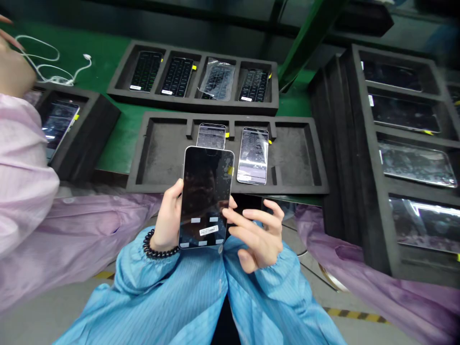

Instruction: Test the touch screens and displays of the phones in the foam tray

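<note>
My left hand [168, 220], a black coiled band at its wrist, grips a smartphone [205, 187] by its left side, with fingertips showing at its right edge. The phone's screen is dark, with a yellow tab, a barcode label and several small pale patches low on the glass. Beside its lower right stands my right hand [260, 235], fingers spread, one fingertip at the screen's edge. Behind is a dark foam tray [161, 158] holding two lit phones. One lit phone [212, 135] is partly covered by the held phone; the other lit phone [253, 155] shows whole.
Another foam tray [187, 103] with several phones lies farther back. Stacked foam trays [359, 191] rise at the right. At the left are a foam tray [97, 124] with a phone, a white cable [68, 79] and another person's purple sleeve [25, 167]. A green post [305, 43] stands behind.
</note>
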{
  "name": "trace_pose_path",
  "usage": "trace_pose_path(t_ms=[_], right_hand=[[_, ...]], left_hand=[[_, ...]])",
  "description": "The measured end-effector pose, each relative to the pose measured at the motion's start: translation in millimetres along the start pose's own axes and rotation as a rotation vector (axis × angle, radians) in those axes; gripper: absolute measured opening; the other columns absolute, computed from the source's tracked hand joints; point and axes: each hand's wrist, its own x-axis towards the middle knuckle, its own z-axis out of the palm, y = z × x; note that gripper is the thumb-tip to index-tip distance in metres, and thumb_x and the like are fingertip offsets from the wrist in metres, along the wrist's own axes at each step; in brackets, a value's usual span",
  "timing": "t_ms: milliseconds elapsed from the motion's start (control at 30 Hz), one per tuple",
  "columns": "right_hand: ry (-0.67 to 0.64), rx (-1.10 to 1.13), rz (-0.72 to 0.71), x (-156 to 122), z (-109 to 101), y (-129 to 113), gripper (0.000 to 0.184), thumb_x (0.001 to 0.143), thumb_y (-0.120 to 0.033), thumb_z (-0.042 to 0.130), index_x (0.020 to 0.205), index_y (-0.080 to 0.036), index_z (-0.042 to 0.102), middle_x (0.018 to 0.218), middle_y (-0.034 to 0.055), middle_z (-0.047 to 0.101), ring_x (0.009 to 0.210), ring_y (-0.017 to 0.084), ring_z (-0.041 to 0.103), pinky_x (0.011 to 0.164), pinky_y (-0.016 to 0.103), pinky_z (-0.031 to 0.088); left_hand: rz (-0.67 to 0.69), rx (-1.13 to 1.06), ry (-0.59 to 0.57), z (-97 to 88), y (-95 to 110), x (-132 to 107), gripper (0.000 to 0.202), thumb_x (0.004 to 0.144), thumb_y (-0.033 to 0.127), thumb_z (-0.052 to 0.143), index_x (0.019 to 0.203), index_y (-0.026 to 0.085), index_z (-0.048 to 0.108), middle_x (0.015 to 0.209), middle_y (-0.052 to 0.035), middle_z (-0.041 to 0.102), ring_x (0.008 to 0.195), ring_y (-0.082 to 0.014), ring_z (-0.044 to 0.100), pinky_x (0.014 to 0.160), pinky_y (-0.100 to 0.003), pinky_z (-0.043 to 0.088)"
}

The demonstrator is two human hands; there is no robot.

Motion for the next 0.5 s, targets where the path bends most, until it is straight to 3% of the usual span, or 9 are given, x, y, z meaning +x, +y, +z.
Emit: trace_pose_path(t_ms=[100,267,400,500], right_hand=[[-0.019,0.058,-0.070,-3,2,-2,0.040,0.101,-0.031,0.032,0.083,-0.026,0.068,0.100,-0.0038,0.081,0.095,0.017,0.065,0.113,0.044,0.039],[-0.053,0.099,-0.117,-4,9,-6,0.037,0.099,-0.032,0.036,0.085,-0.029,0.071,0.114,-0.0071,0.078,0.111,0.016,0.062,0.118,0.041,0.034],[-0.106,0.124,-0.153,1,18,-10,0.038,0.099,-0.036,0.036,0.089,-0.029,0.072,0.116,-0.0075,0.077,0.118,0.014,0.060,0.121,0.041,0.034],[-0.102,0.163,-0.206,4,22,-13,0.045,0.100,-0.036,0.030,0.090,-0.029,0.073,0.117,-0.0078,0.077,0.121,0.012,0.059,0.125,0.041,0.029]], left_hand=[[0.011,0.020,-0.065,-8.5,-1,1,0.068,0.082,0.064,0.049,0.116,0.010,0.069,0.111,-0.0176,0.075,0.116,-0.0380,0.067,0.101,-0.051,0.057],[0.028,0.021,-0.172,-17.5,-4,5,0.070,0.079,0.067,0.055,0.116,0.010,0.070,0.111,-0.0166,0.075,0.112,-0.0377,0.069,0.102,-0.051,0.056],[0.110,-0.035,-0.127,-12.1,-6,6,0.053,0.084,0.056,0.052,0.114,0.017,0.072,0.109,-0.0081,0.076,0.125,-0.0332,0.063,0.109,-0.046,0.053],[0.095,-0.018,-0.101,-7.6,-5,4,0.056,0.085,0.058,0.048,0.109,0.014,0.073,0.105,-0.0092,0.077,0.120,-0.0324,0.066,0.106,-0.044,0.055]])
